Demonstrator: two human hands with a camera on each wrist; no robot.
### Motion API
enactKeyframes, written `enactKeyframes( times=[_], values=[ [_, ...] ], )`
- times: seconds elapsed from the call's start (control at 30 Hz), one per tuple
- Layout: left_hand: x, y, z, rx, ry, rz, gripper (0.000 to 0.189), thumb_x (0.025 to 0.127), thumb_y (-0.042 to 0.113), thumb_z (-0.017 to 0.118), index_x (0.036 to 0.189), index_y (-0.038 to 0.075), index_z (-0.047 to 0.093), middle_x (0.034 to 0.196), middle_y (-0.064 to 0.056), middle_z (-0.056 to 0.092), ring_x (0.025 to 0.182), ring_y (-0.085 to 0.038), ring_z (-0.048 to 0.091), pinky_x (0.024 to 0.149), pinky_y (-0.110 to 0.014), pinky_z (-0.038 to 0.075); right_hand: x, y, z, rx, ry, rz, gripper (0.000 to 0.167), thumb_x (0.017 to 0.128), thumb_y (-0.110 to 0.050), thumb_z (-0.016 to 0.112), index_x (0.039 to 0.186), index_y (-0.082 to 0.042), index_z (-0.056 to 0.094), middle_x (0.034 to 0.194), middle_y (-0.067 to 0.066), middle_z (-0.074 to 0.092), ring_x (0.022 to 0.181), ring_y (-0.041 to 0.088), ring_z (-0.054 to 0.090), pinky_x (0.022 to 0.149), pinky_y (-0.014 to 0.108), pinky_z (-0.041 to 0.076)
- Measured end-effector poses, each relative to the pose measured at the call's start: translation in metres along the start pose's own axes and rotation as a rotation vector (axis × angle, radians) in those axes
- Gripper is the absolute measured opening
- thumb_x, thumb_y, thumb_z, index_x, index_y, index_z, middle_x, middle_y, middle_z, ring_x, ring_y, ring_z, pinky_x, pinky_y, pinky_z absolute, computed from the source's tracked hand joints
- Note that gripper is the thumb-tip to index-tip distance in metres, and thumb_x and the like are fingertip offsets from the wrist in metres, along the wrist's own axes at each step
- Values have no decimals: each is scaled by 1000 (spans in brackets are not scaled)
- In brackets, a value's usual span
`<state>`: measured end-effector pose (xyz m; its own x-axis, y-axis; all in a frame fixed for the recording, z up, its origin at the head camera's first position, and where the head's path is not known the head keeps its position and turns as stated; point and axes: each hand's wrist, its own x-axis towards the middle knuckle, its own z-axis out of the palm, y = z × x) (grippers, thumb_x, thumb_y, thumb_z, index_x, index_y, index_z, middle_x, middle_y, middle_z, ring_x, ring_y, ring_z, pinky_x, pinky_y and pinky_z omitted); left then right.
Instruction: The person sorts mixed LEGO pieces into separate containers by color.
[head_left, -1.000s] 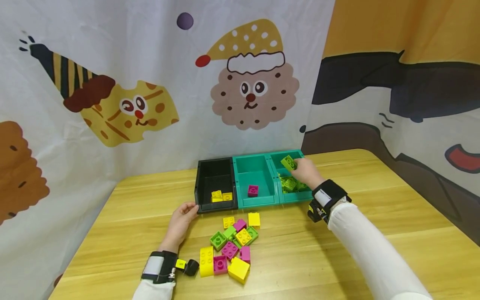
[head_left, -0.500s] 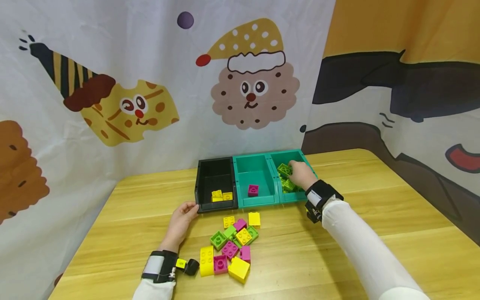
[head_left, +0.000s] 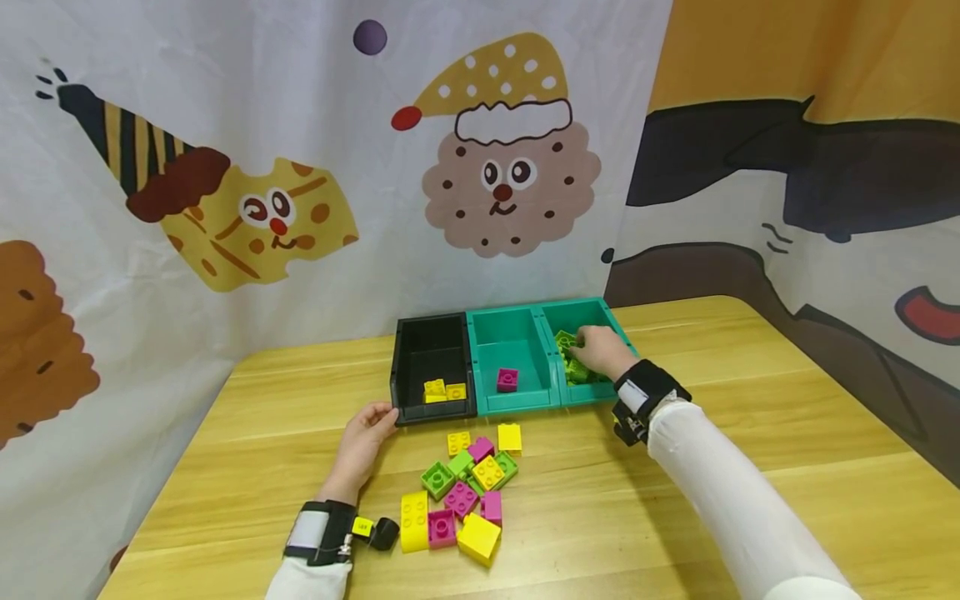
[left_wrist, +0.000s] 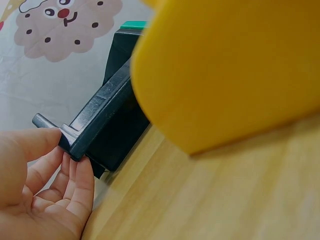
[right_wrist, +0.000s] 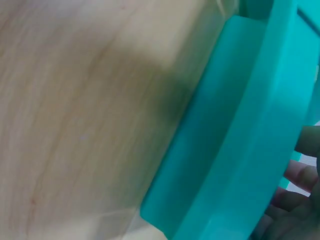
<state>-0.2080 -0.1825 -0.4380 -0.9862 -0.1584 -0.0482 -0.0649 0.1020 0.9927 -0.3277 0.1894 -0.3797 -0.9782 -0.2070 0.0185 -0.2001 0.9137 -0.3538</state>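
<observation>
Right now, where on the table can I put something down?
Two bare patches of table: between the block pile and the right sleeve, and left of the left hand. It's crowded in front of the black bin and middle bin.

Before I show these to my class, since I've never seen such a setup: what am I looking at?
No machine here: a person works bare-handed. The wide picture comes from a camera worn on the head; the close-ups come from wrist cameras, one on each arm. On the wooden table stand a black bin with yellow bricks, a middle teal bin with one magenta brick, and a right teal bin with green bricks. In front of them lie loose bricks in yellow, green and magenta. The left grip pinches the black bin's near left corner. The right grip is inside the right teal bin by the green bricks; whether it holds one, I can't tell.
</observation>
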Motion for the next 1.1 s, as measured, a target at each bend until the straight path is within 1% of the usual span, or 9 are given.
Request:
enactKeyframes(
  times=[0.23, 0.4, 0.5, 0.63, 0.7, 0.77, 0.87, 1.0, 1.1],
  values=[
    [0, 0, 0, -1, -1, 5, 25, 94, 10, 57, 111, -8, 54, 93, 1, 56, 82, -6, 52, 76, -16, 48, -9, -5, -14, 35, 10, -47, 36, 94, -18, 55, 118, 8, 58, 119, 29, 58, 105, 41, 57, 89, 51, 47],
    [1, 0, 0, -2, -1, 2, 24, 95, 9, 56, 112, -8, 54, 93, 0, 56, 82, -5, 52, 76, -15, 48, -18, -8, -23, 88, 25, -73, 38, 94, -18, 55, 121, 9, 56, 122, 29, 56, 113, 45, 52, 94, 55, 44],
    [1, -1, 0, 0, -1, 2, 24, 95, 9, 56, 112, -8, 54, 94, -1, 56, 81, -5, 52, 76, -15, 48, -24, -11, -25, 85, 33, -78, 37, 94, -19, 55, 121, 7, 57, 122, 28, 57, 112, 44, 53, 92, 54, 45],
    [1, -1, 0, -5, 4, 1, 24, 95, 9, 56, 111, -8, 54, 93, -1, 56, 81, -5, 52, 76, -15, 48, -33, -17, -24, 67, 23, -98, 35, 94, -19, 55, 119, 5, 59, 120, 26, 59, 99, 38, 60, 83, 50, 48],
    [1, -1, 1, -10, 5, -1, 23, 94, 8, 56, 110, -9, 54, 92, -1, 56, 81, -5, 52, 76, -15, 48, -37, -21, -22, 81, 27, -106, 34, 94, -19, 56, 119, 5, 60, 119, 26, 60, 97, 36, 61, 81, 48, 49],
    [1, -1, 1, -9, 2, -2, 23, 94, 8, 56, 110, -8, 54, 93, 0, 56, 81, -6, 52, 76, -15, 48, -42, -25, -20, 106, 50, -118, 33, 94, -18, 57, 117, 4, 61, 119, 25, 60, 98, 36, 60, 82, 48, 49],
    [0, 0, 1, -8, 0, 2, 23, 94, 8, 56, 111, -8, 54, 93, -1, 56, 82, -6, 52, 76, -16, 48, -49, -32, -17, 150, 113, -137, 28, 93, -17, 58, 113, 2, 63, 117, 23, 61, 103, 36, 59, 84, 49, 49],
    [0, 0, 0, -5, 3, 6, 25, 94, 9, 57, 111, -8, 54, 94, -1, 56, 83, -7, 52, 76, -15, 48, -60, -44, -12, 203, 184, -175, 22, 92, -15, 59, 106, -1, 67, 110, 19, 63, 99, 33, 60, 81, 46, 51],
    [0, 1, 0, -10, 1, 1, 25, 94, 10, 57, 112, -8, 54, 94, 0, 56, 83, -6, 52, 76, -15, 48, -67, -52, -10, 225, 206, -202, 19, 91, -15, 60, 103, -2, 68, 105, 15, 65, 95, 31, 60, 78, 44, 52]
  ],
)
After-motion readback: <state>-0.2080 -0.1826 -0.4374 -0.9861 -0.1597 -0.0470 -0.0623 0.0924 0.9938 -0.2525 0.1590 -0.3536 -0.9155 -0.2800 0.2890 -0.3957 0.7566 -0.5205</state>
